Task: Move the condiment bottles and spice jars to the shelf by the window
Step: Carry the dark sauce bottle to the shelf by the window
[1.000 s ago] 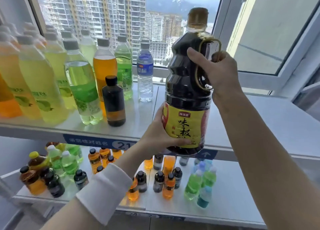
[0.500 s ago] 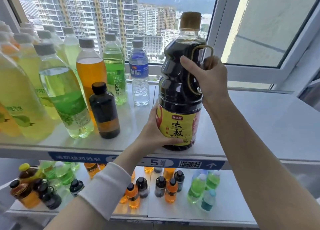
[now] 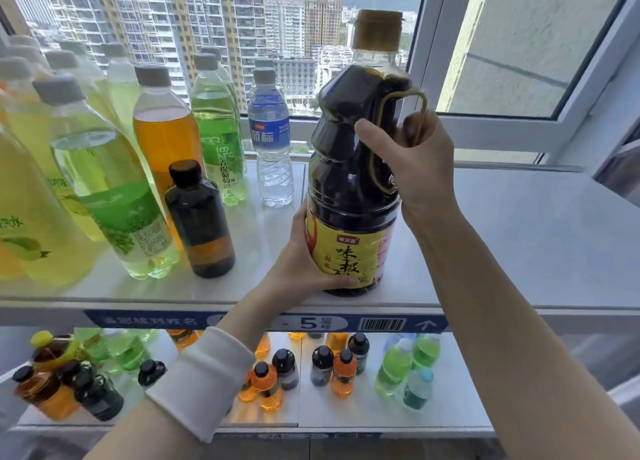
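A large dark soy sauce bottle (image 3: 349, 189) with a yellow label and a brown cap stands upright near the front edge of the white shelf (image 3: 519, 238) by the window. My right hand (image 3: 415, 161) grips its thin loop handle at the shoulder. My left hand (image 3: 304, 262) curls round its lower left side, thumb on the label. To the left on the same shelf stands a small dark bottle (image 3: 201, 220) with a black cap.
Tall yellow, green and orange drink bottles (image 3: 104, 189) and a water bottle (image 3: 272, 148) crowd the shelf's left half. The lower shelf (image 3: 450, 411) holds several small orange, dark and green bottles. The open window frame (image 3: 519, 137) runs behind.
The big bottle has come down from above the shelf and now stands on it. Both hands keep their hold.
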`<state>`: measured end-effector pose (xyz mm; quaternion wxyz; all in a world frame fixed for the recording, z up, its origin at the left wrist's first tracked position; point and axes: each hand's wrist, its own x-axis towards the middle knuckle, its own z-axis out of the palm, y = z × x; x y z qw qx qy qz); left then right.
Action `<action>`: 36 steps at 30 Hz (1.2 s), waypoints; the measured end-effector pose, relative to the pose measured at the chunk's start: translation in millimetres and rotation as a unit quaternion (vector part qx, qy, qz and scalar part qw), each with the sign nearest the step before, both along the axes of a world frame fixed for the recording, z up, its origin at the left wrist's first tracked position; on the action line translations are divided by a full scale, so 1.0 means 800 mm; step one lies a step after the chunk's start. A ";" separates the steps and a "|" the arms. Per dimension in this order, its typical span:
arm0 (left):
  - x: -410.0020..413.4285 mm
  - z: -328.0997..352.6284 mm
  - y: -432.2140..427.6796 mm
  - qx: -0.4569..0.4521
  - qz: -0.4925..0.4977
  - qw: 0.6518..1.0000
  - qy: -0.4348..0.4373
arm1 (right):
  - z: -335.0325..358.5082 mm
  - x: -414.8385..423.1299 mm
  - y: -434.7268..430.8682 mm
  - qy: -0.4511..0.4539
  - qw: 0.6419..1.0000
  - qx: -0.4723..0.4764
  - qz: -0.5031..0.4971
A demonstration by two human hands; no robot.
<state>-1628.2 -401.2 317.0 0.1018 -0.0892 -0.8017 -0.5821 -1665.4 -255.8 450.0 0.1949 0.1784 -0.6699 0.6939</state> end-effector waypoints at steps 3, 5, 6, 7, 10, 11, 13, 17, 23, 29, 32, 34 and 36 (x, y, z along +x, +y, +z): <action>0.000 0.000 -0.001 -0.012 -0.001 1.000 -0.002 | -0.003 0.002 0.002 0.000 1.000 -0.002 -0.001; 0.000 0.001 -0.001 -0.019 -0.003 1.000 -0.009 | -0.003 0.005 0.004 0.002 1.000 -0.004 0.012; 0.000 0.002 -0.001 -0.025 -0.007 1.000 -0.012 | -0.004 0.007 0.005 0.000 1.000 -0.012 0.024; 0.001 0.002 -0.002 -0.031 -0.012 0.999 -0.016 | -0.005 0.009 0.007 -0.005 0.999 -0.025 0.038; 0.003 0.003 -0.010 -0.047 -0.045 0.997 -0.031 | -0.023 0.013 0.024 -0.041 0.996 -0.045 0.059; 0.005 0.003 -0.013 -0.053 -0.059 0.996 -0.035 | -0.035 0.014 0.033 -0.058 0.996 -0.036 0.058; 0.011 0.004 -0.020 -0.062 -0.069 0.995 -0.045 | -0.064 0.017 0.053 -0.088 0.994 0.015 0.063; 0.015 0.005 -0.025 -0.035 -0.060 0.996 -0.058 | -0.116 0.023 0.074 -0.144 0.975 0.129 0.107; 0.009 0.009 -0.021 0.000 -0.066 0.996 -0.052 | -0.136 0.018 0.073 -0.164 0.969 0.100 0.158; 0.009 0.010 -0.023 0.008 -0.055 0.997 -0.050 | -0.136 0.014 0.068 -0.163 0.969 0.090 0.165; 0.008 0.011 -0.025 0.000 -0.057 0.997 -0.051 | -0.135 0.015 0.068 -0.167 0.968 0.096 0.158; 0.009 0.011 -0.026 -0.004 -0.056 0.997 -0.053 | -0.135 0.017 0.068 -0.166 0.968 0.102 0.156; 0.010 0.011 -0.026 -0.006 -0.055 0.997 -0.054 | -0.135 0.018 0.068 -0.165 0.968 0.106 0.154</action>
